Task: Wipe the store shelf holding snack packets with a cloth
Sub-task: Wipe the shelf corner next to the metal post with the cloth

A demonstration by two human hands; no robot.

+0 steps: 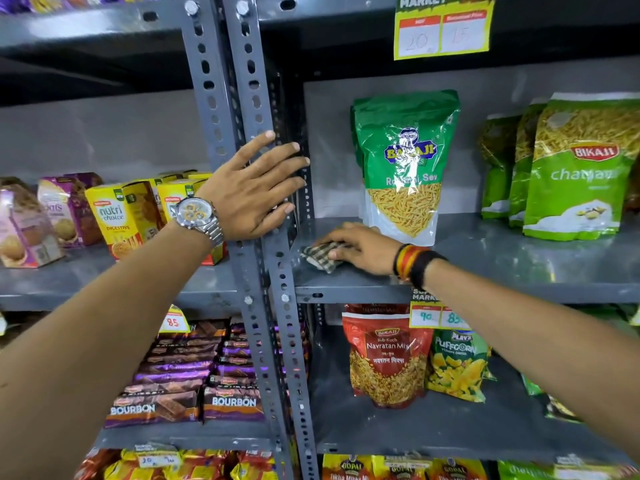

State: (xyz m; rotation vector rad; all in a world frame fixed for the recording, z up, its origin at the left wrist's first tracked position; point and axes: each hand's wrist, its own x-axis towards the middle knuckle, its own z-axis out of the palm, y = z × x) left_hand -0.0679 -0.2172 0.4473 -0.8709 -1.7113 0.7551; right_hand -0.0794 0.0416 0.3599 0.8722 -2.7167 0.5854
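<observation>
A grey metal shelf (502, 261) runs across the middle right. A green sev packet (403, 164) stands upright near its left end, and light green Bikaji packets (581, 168) stand further right. My right hand (360, 249) presses a checked cloth (320, 256) flat on the shelf's front left corner, just below and left of the sev packet. My left hand (252, 192), a watch on its wrist, rests flat with fingers spread against the slotted grey upright post (256, 299).
Yellow biscuit boxes (128, 216) and purple packs stand on the left bay. Below are Bourbon packs (194, 386), a red Navratan Mix bag (388, 358) and a Puffcorn bag (457, 365). Price tags (443, 27) hang from shelf edges.
</observation>
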